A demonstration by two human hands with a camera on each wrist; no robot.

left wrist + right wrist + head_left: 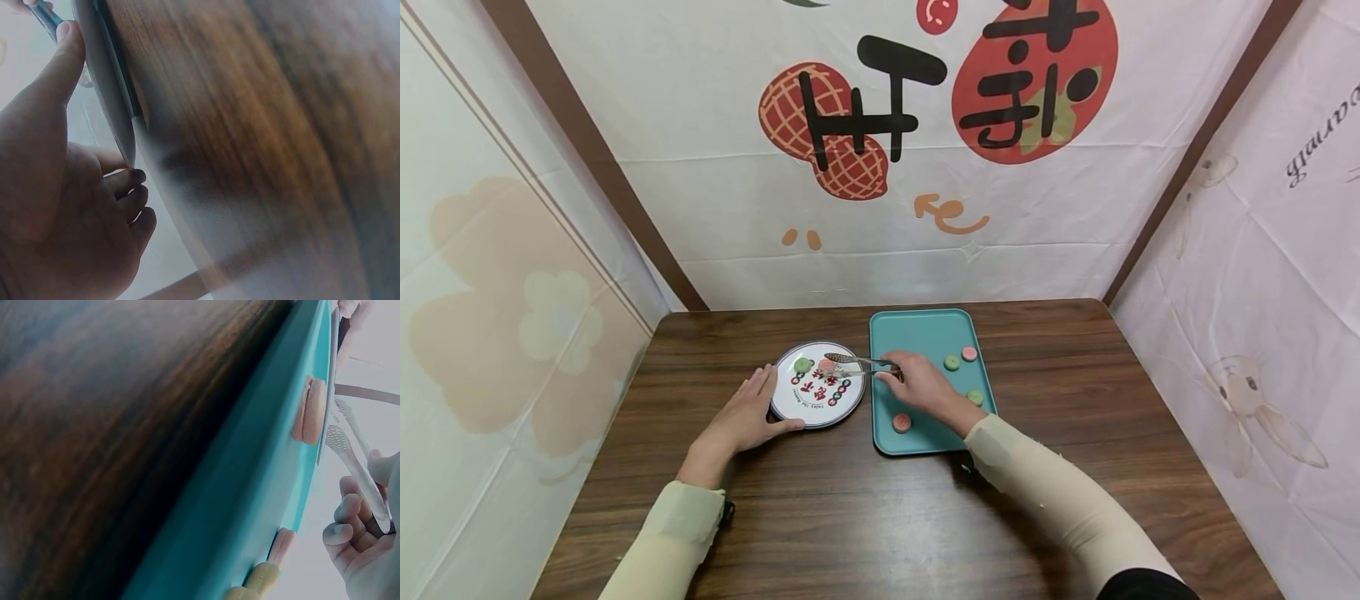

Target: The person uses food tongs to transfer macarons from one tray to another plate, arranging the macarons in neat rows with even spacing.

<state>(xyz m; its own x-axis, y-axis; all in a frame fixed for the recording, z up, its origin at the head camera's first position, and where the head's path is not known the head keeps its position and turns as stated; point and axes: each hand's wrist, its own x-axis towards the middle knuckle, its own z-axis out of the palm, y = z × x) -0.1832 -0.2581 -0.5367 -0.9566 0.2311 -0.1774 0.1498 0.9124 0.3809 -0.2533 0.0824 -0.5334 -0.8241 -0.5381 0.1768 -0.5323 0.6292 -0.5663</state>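
Note:
My right hand (919, 382) holds a pair of metal tongs (859, 360) by the handle end, its wrist above the tray. The tongs reach left over a white plate (790, 396) with a dark rim and red print. Their tips are right at a pink macaron (827, 365) on the plate. Beside it lies a green macaron (803, 365). My left hand (747, 417) holds the plate's left edge, thumb along the near rim. In the left wrist view its fingers (130, 181) curl at the rim. Perforated tips of the tongs (339, 439) show in the right wrist view.
A teal tray (917, 329) lies right of the plate, bearing a pink macaron (902, 422) near its front left and another pink macaron (969, 353) at its right. Two green macarons (952, 362) are there as well. Printed cloth walls (880, 275) enclose the wooden table (850, 517).

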